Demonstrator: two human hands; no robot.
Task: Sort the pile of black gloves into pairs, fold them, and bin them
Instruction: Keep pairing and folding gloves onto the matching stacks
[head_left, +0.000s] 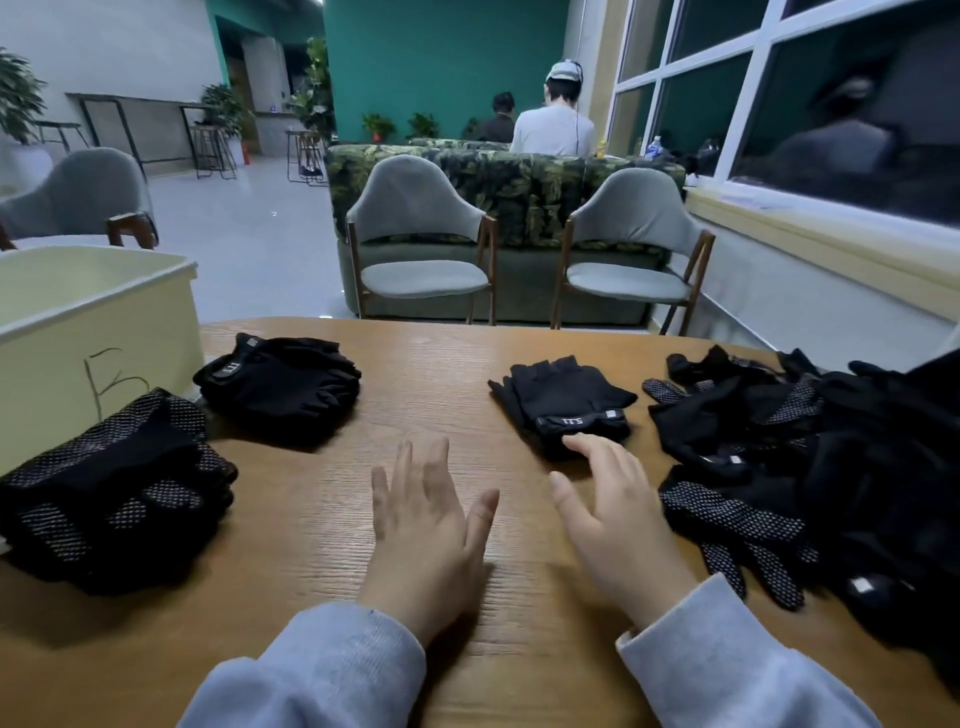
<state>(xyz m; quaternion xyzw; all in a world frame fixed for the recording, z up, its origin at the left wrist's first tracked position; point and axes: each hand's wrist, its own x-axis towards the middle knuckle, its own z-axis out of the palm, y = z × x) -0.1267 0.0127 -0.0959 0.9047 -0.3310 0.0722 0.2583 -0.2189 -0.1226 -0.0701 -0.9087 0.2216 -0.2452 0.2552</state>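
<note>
1. Wooden desk (467, 364) in a lounge, grey chairs and a leaf-print sofa beyond, dark windows off to the right.
2. Left hand (426, 525) flat on the wood, fingers straight and spread, gripping nothing.
3. Right hand (613, 509) likewise relaxed and holding nothing, fingertips touching the cuff of a fingerless pair (566, 402) lying just ahead of it.
4. Unsorted pile (810, 467) heaped right of the right hand; two stacks left of the left hand, a dotted stack (114, 488) near and a plain stack (280, 389) farther, both beside the cream bin (98, 317).
5. Risks, as judgement: everything black, so easy mismatching of dotted with plain gloves; folded stacks liable to slump or unfold when lifted to the bin; a sleeve dragging the pile.
6. Writing: cuff strap print resembling "511", seen inverted; a pencilled mark like "F" or "5" on the bin wall.
</note>
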